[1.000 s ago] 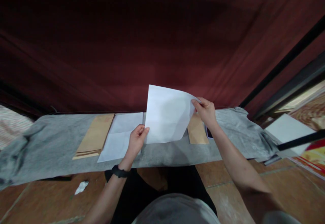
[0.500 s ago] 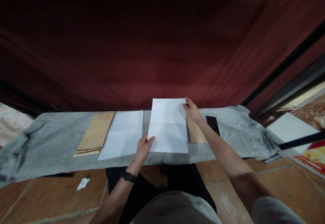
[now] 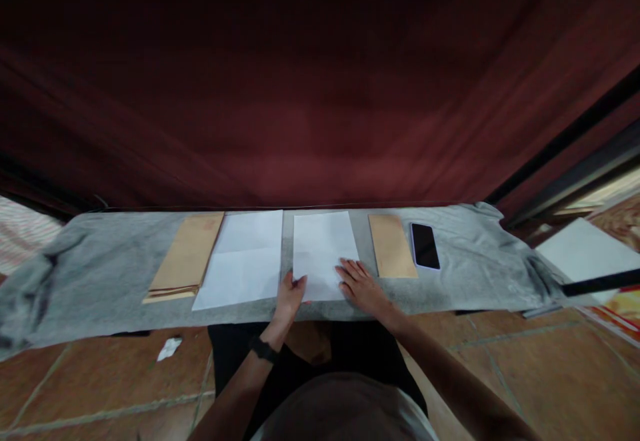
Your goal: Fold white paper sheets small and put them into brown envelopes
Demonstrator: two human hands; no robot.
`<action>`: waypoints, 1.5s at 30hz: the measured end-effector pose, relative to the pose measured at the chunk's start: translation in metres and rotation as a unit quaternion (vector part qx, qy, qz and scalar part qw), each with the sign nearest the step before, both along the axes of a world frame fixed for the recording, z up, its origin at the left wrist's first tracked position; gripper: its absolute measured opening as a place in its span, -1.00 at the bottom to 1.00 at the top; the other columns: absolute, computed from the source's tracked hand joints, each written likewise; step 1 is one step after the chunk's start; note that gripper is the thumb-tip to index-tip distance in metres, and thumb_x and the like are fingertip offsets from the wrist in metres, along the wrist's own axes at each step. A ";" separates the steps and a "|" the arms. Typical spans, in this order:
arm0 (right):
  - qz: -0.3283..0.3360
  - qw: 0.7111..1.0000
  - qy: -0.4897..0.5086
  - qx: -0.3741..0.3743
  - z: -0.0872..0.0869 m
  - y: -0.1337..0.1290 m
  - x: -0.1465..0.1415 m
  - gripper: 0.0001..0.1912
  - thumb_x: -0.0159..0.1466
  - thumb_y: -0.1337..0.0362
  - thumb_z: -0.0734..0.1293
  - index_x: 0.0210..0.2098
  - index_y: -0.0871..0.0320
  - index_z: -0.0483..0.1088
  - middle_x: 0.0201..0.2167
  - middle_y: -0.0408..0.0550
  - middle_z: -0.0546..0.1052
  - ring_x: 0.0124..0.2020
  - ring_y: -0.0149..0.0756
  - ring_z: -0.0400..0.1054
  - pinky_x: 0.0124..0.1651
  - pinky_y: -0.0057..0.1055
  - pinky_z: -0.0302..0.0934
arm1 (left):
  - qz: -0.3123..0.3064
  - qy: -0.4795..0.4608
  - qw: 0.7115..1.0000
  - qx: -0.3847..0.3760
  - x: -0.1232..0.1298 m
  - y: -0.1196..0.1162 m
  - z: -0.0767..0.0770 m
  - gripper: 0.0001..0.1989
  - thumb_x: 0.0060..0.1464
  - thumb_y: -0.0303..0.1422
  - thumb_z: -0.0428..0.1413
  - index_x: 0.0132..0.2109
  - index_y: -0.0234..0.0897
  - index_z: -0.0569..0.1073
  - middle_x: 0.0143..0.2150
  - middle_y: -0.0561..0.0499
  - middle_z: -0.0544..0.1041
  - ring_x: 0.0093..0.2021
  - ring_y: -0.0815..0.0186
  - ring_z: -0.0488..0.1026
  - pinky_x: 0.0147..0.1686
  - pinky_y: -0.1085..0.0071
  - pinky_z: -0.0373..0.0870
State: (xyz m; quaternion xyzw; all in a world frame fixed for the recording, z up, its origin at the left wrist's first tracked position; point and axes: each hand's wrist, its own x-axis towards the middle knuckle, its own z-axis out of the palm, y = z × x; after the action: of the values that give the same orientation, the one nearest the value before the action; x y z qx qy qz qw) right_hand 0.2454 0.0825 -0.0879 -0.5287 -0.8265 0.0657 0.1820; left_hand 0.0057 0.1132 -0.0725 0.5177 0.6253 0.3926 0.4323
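A white sheet of paper [image 3: 320, 244] lies on the grey cloth in front of me. Its lower left corner is in my left hand [image 3: 290, 296], with the thumb on top and the other fingers mostly hidden. My right hand [image 3: 361, 286] rests flat on the lower right part of the sheet, fingers stretched out. To the left lie more white paper sheets [image 3: 247, 257] with a crease across them, beside a stack of brown envelopes [image 3: 187, 254]. A single brown envelope [image 3: 393, 246] lies right of the sheet, apart from my right hand.
The grey cloth [image 3: 475, 267] covers a long, narrow surface. A phone [image 3: 425, 246] lies right of the single envelope. Behind stands a dark red fabric wall [image 3: 310, 127]. Crumpled white paper [image 3: 169, 348] is on the tiled floor [image 3: 540, 374], and a white panel [image 3: 587, 254] stands at the right.
The sheet has come down onto the cloth. My right hand has let go of its upper right corner and moved down to lie flat on it. My left hand stays at the lower left.
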 end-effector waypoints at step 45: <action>0.062 0.997 0.036 -0.004 0.015 -0.035 0.014 -0.50 0.41 0.29 0.25 0.33 0.04 0.29 0.36 -0.03 0.32 0.34 -0.13 0.24 0.41 -0.06 0.14 | -0.239 0.443 0.841 0.198 0.063 0.172 -0.012 -0.42 0.39 -0.15 -0.19 0.45 -0.23 0.16 0.47 -0.12 0.16 0.50 0.06 -0.01 0.43 0.01 -0.06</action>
State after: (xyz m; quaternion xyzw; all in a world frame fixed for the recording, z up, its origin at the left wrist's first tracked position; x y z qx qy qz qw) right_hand 0.2596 0.0479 -0.0730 -0.4747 -0.8500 0.0989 0.2057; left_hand 0.0692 0.2850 -0.0843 0.8445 0.5159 0.1214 0.0776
